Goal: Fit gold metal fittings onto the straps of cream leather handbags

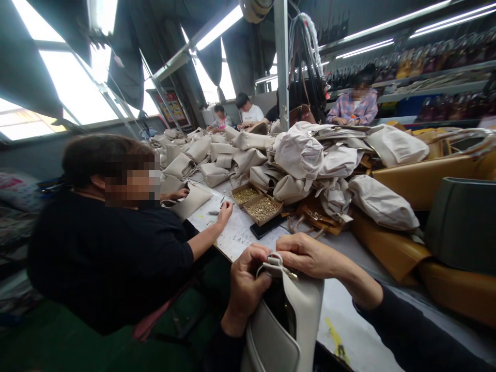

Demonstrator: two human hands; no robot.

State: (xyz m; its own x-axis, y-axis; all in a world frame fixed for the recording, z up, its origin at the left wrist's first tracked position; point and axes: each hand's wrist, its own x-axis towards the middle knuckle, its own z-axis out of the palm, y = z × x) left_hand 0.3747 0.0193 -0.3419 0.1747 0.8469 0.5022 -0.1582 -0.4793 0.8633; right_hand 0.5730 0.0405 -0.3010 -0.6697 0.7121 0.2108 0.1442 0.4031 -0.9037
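A pale grey-beige handbag (310, 315) stands upright at the table's front edge, its dark inside partly showing. My left hand (248, 284) is closed on the bag's top corner, thumb and fingers pinching beside a small strap loop (275, 260). From the other side my right hand (306, 253) grips the same corner, its fingers curled at the loop. A small gold metal fitting (291, 276) shows just below the right fingers. What the fingertips themselves press on is partly hidden.
Two boxes of small gold studs (264, 208) and a black phone (267, 227) lie ahead on the white table (341, 305). Beige bags (298, 150) are heaped behind; mustard bags (406, 253) lie right. A co-worker (112, 258) sits close on the left; others sit farther back.
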